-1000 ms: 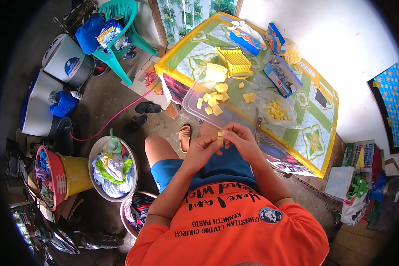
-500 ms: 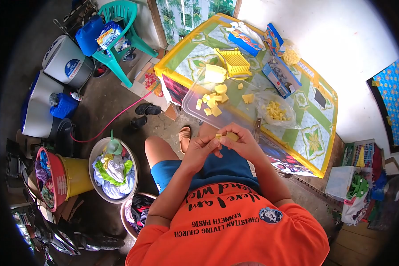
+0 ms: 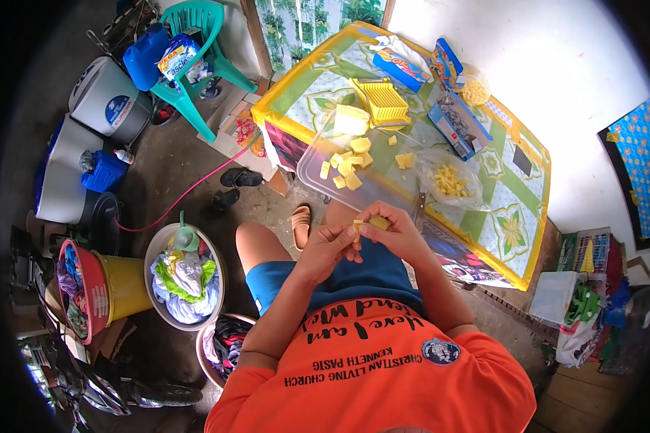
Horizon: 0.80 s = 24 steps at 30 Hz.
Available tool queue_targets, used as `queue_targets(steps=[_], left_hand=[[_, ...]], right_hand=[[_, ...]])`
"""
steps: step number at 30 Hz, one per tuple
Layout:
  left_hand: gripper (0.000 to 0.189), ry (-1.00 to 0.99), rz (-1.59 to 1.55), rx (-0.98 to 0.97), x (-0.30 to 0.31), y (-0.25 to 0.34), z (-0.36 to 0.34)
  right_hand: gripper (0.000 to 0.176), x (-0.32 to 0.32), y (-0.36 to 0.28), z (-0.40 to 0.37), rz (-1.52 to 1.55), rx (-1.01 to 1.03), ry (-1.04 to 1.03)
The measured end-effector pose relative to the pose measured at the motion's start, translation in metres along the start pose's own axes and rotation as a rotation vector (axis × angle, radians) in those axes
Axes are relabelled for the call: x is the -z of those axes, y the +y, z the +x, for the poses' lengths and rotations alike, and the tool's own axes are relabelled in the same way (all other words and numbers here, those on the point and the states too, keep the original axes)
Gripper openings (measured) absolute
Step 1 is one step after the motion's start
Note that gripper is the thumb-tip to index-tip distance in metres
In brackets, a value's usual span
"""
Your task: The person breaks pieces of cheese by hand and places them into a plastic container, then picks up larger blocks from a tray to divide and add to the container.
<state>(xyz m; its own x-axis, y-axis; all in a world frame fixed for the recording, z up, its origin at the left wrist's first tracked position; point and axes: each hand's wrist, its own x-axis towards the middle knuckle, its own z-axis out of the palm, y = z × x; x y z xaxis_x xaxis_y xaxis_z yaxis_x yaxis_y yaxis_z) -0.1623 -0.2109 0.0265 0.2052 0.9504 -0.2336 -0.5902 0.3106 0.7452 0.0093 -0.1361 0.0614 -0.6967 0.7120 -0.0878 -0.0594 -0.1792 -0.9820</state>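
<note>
My left hand [image 3: 334, 249] and my right hand [image 3: 390, 225] meet above my lap, just off the table's near edge. Each is closed on small yellow pieces [image 3: 377, 223], pinched between the fingertips. Beyond them, a clear plastic tray [image 3: 312, 160] overhangs the table edge, with several yellow chunks [image 3: 352, 163] and a larger pale yellow block [image 3: 350, 120] in it. A clear plastic bag [image 3: 451, 180] of small yellow bits lies right of the tray. Behind the block stands a yellow slotted rack [image 3: 383, 102].
The table [image 3: 513, 278] has a yellow-edged cover. Blue boxes [image 3: 458, 126] and another bag of yellow bits [image 3: 474, 92] lie toward its back. A green chair [image 3: 195, 86] stands at the upper left. Basins of clothes [image 3: 185, 278] are on the floor at left.
My fingers have shifted slightly around the yellow pieces, and a small piece now stands more upright between the fingertips. The things on the table have stayed put.
</note>
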Motion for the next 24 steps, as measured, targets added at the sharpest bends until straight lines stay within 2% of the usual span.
queue_targets(steps=[4,10,19,22,24], left_hand=[[0.024,-0.034,-0.036,-0.002,0.003,-0.001,0.002],[0.023,-0.047,-0.052,0.005,0.001,0.002,0.002],[0.021,-0.021,-0.023,0.022,-0.001,0.003,0.005],[0.021,-0.004,0.009,0.032,-0.004,0.006,0.004],[0.022,0.003,0.024,0.042,-0.005,0.007,0.004]], right_hand=[[0.012,0.001,0.003,0.002,-0.066,0.012,0.058],[0.013,0.000,0.003,0.003,0.000,0.021,0.084],[0.015,0.002,0.007,0.000,0.040,0.083,0.024],[0.015,0.003,-0.003,-0.001,-0.144,0.101,0.031],[0.015,0.003,-0.007,-0.002,-0.137,0.057,0.032]])
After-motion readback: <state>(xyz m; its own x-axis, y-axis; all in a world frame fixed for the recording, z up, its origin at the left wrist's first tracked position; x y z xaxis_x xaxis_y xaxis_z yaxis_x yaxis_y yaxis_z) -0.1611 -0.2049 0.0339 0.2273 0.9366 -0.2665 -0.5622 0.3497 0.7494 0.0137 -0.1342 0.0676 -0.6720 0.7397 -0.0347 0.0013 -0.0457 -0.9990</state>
